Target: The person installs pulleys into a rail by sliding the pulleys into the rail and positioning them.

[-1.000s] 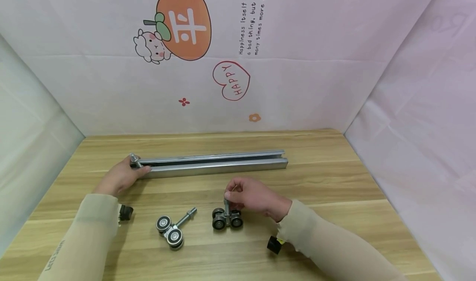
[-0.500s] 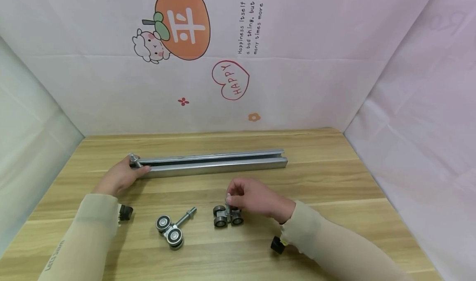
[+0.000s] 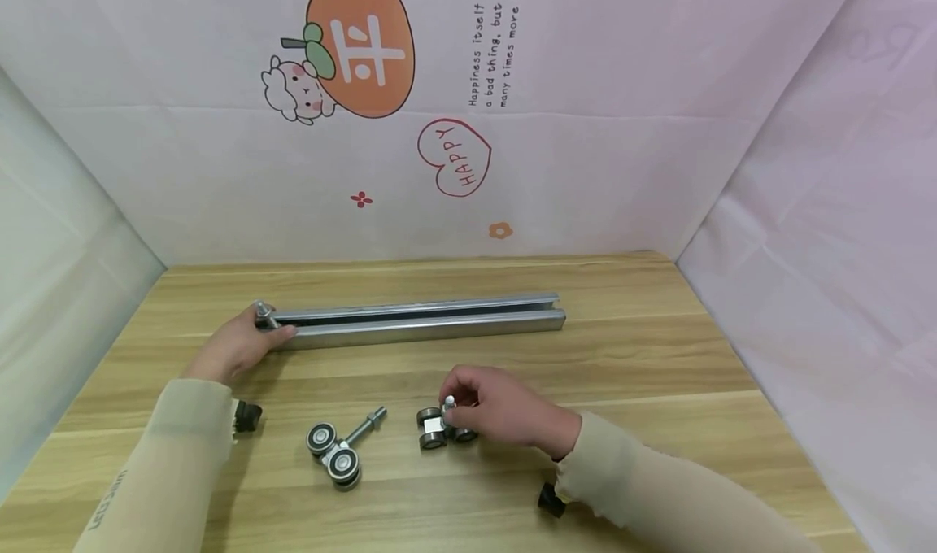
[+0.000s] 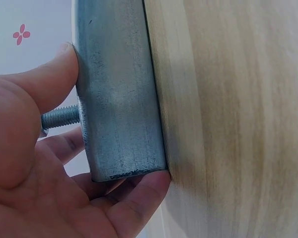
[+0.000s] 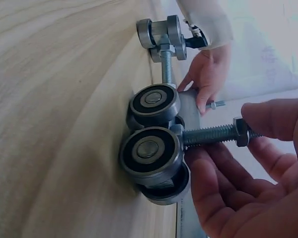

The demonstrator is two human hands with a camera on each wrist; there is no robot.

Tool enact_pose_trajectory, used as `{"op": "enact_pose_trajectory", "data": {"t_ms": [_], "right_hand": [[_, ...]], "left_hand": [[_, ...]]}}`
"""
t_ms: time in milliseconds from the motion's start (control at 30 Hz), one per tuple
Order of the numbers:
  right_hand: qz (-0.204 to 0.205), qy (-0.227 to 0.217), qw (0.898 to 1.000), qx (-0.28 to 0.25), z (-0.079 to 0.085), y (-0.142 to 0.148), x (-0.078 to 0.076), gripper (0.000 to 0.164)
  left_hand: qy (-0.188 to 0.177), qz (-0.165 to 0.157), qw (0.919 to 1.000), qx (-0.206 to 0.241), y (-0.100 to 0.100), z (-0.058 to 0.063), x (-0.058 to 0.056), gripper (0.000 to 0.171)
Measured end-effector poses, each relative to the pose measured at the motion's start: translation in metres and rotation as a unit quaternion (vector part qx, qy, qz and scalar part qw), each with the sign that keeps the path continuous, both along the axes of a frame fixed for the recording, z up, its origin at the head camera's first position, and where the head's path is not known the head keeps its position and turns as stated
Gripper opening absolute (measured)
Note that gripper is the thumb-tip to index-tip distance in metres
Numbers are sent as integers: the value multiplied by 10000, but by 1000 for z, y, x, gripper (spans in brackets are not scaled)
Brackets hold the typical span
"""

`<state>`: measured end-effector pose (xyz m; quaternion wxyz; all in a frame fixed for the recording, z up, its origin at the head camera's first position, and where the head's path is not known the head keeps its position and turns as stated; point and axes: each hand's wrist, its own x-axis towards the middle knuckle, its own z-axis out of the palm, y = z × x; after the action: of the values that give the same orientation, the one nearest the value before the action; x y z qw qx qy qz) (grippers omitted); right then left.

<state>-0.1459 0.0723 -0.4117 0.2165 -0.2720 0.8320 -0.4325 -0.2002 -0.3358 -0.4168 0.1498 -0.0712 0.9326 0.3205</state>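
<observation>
While the left hand (image 3: 237,346) has thumb and fingers curled round the metal rail (image 3: 432,323)'s left end, the right hand (image 3: 505,408) pinches the upright bolt (image 5: 208,135) of a roller trolley (image 5: 150,149) on the person's side of it. Looks like the picking-up step to me; next move probably wants a firm pinch and wheels lined up with the rail. Second trolley (image 3: 342,463)'s lying loose, left of that one.

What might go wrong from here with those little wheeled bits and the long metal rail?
The right grip holds one trolley by its bolt, so the wheels could perhaps swing or roll. The second trolley lies nearby and might get knocked. The left grip holds the end of the rail beside another bolt, so fingers could get pinched.
</observation>
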Motion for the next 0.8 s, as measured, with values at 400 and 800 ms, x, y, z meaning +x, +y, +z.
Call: {"op": "enact_pose_trajectory", "data": {"t_ms": [400, 800], "right_hand": [[-421, 213, 9989, -47, -4, 3, 1, 4], [-665, 540, 9962, 146, -2, 16, -4, 6]], "left_hand": [[-5, -26, 10000, 47, -1, -1, 0, 96], [-9, -7, 10000, 72, -1, -1, 1, 96]]}}
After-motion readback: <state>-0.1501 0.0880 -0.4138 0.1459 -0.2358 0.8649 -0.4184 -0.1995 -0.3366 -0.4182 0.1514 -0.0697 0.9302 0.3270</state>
